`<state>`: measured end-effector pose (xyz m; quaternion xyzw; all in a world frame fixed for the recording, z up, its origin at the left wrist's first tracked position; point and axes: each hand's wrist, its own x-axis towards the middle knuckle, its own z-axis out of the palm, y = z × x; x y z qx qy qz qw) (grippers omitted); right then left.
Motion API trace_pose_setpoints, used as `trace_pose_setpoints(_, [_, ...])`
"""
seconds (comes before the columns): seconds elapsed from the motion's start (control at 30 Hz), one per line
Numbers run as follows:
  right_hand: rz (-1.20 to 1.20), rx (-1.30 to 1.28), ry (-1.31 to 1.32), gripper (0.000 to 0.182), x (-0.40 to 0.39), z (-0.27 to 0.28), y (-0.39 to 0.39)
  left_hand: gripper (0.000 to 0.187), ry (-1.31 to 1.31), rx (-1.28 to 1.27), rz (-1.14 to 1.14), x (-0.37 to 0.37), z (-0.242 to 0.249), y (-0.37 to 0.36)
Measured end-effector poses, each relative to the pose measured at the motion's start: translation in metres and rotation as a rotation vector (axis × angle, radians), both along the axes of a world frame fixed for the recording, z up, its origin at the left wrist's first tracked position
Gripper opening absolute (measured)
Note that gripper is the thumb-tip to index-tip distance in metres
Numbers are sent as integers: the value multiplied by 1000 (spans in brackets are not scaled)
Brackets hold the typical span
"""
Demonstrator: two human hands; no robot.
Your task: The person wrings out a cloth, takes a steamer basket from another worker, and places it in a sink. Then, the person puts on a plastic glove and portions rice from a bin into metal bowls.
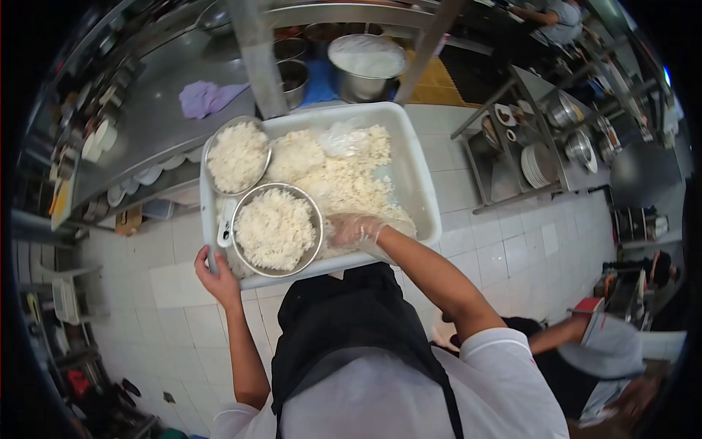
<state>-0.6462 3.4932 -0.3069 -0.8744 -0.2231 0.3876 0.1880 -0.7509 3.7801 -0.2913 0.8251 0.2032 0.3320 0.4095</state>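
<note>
A large white plastic tub (428, 192) holds loose cooked rice (349, 181). At its front left corner, my left hand (217, 276) is closed on the rim. My right hand (356, 230), in a clear plastic glove, is down in the rice beside a metal strainer-like bowl (319, 245) with a short handle. That bowl is heaped with rice and stands in the front of the tub. My right fingers curl into the rice and are partly hidden. A second metal bowl (268, 162), also full of rice, sits at the back left. A crumpled clear plastic bag (344, 139) lies on the rice.
Behind the tub are a metal table post (259, 58) and a pot covered in white (365, 66). On the left steel counter (157, 110) lies a purple cloth (208, 99). A steel rack (537, 110) holds stacked plates (536, 165). Another person (585, 358) is close at my right.
</note>
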Motion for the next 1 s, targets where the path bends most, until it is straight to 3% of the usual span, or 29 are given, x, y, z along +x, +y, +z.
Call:
trace_pose_setpoints(0.13, [54, -66, -2, 65, -1, 21, -10, 24, 10, -23, 25, 1, 2, -1])
trace_pose_setpoints(0.2, [-26, 101, -190, 61, 4, 6, -31, 23, 3, -31, 37, 1, 3, -1])
trace_pose_setpoints(0.3, [-109, 102, -49, 55, 22, 25, -44, 22, -7, -34, 54, -1, 6, -2])
trace_pose_setpoints(0.37, [-294, 125, -167, 47, 28, 56, -43, 21, -15, -55, 45, 1, 11, -3])
trace_pose_setpoints(0.5, [-229, 208, -286, 35, 42, 94, -41, 19, -8, -72, 49, 2, 13, -3])
trace_pose_setpoints(0.57, [-118, 489, -370, 42, 48, 106, -48, 18, -8, -68, 48, 2, 13, -4])
trace_pose_setpoints(0.6, [-41, 554, -587, 52, 53, 94, -54, 17, -21, -55, 36, 3, 14, -3])
trace_pose_setpoints(0.63, [-26, 567, -584, 52, 59, 78, -63, 17, -24, -47, 54, 4, 16, -2])
trace_pose_setpoints(0.7, [-241, 527, -328, 52, 70, 60, -69, 16, -21, 16, 24, 4, 16, -2])
trace_pose_setpoints(0.73, [-168, 643, -67, 49, 75, 59, -64, 16, -16, 26, 36, 3, 15, -1])
trace_pose_setpoints(0.77, [-137, 647, -66, 49, 75, 56, -60, 16, -24, 30, 65, 3, 15, -2])
trace_pose_setpoints(0.83, [-49, 326, -60, 50, 64, 47, -60, 16, -28, 43, 114, 3, 14, -4])
trace_pose_setpoints(0.87, [-4, 333, -61, 50, 62, 46, -64, 19, -54, 51, 146, 3, 4, -2])
trace_pose_setpoints(0.93, [126, 456, -294, 52, 56, 41, -67, 22, -95, -3, 291, 1, 2, -8])
trace_pose_setpoints(1.0, [172, 706, -311, 49, 72, 19, -77, 29, -148, -17, 431, -3, -4, -14])
